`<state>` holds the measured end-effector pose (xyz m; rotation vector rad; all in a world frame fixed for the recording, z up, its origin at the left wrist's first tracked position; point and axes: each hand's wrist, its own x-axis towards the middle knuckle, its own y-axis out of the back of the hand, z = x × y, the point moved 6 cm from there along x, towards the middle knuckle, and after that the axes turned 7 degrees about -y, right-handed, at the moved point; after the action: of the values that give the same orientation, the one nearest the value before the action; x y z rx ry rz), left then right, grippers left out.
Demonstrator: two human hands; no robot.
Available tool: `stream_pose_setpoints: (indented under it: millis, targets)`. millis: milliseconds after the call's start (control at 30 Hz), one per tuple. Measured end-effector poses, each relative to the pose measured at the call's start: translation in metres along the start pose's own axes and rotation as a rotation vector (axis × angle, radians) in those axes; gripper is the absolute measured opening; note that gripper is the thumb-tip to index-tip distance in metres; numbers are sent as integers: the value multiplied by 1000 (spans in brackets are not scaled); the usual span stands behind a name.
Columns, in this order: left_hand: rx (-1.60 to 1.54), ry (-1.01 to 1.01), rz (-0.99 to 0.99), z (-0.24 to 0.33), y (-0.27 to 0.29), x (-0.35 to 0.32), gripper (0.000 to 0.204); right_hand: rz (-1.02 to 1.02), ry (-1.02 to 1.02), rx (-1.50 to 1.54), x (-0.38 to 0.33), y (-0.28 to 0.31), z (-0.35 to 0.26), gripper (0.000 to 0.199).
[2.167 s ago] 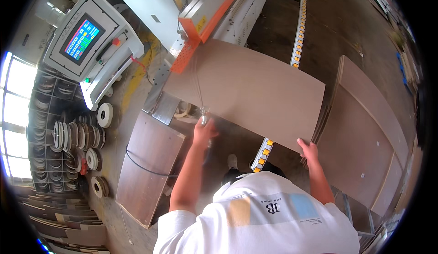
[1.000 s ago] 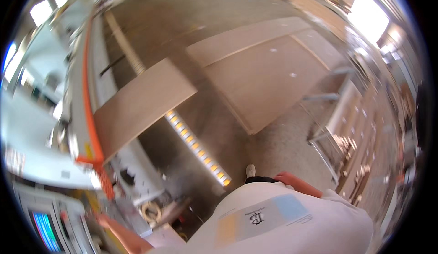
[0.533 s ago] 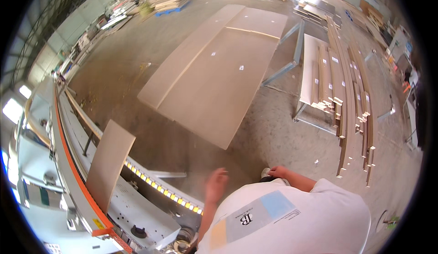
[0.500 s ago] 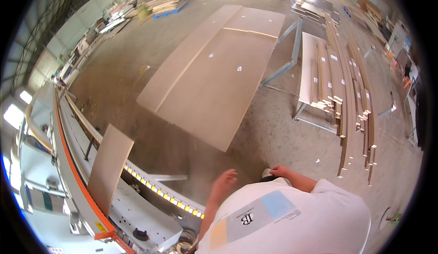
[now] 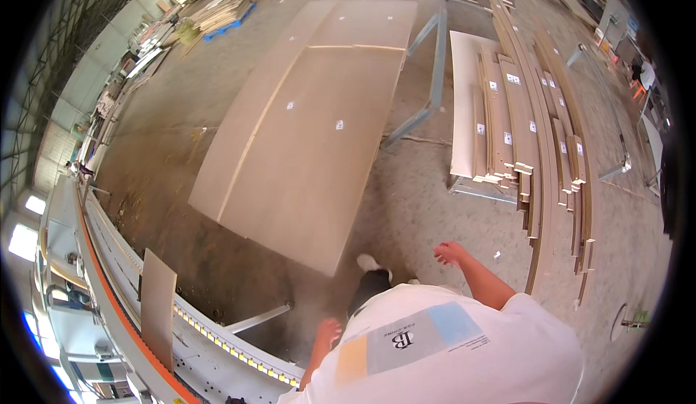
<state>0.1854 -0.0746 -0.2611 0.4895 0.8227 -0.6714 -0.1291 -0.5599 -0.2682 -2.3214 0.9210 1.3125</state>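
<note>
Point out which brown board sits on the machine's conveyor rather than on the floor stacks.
The small brown panel at lower left, resting alone on the conveyor; the big boards lie stacked on the floor.

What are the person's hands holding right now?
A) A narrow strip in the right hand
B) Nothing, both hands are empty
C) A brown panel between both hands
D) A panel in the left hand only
B: the left hand and the right hand both hang free with nothing in them, while the small brown panel rests on the machine conveyor apart from them.
</note>
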Motion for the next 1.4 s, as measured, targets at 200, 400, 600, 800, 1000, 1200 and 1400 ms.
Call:
stream_pose_setpoints:
  millis: [200, 400, 600, 800, 1000, 1200, 1400]
  targets:
    - [-7, 266, -24, 0, 14, 71, 18, -34, 117, -25, 26, -22, -126, 39]
    - [-80, 261, -343, 102, -14, 253, 22, 39, 68, -341, 35, 0, -233, 38]
    - [762, -634, -115, 369, -93, 397, 30, 117, 148, -306, 99, 31, -369, 39]
    - [706, -840, -209, 562, -161, 442, 37, 73, 218, -214, 159, 44, -482, 39]
    - [1051, -580, -437, 579, -229, 450, 44, 94, 197, -242, 277, 90, -587, 29]
    - [1128, -249, -504, 661, -289, 517, 43, 173, 354, -298, 477, 183, -676, 34]
    - [1282, -397, -378, 787, -350, 720, 53, 346, 215, -405, 614, 314, -821, 39]
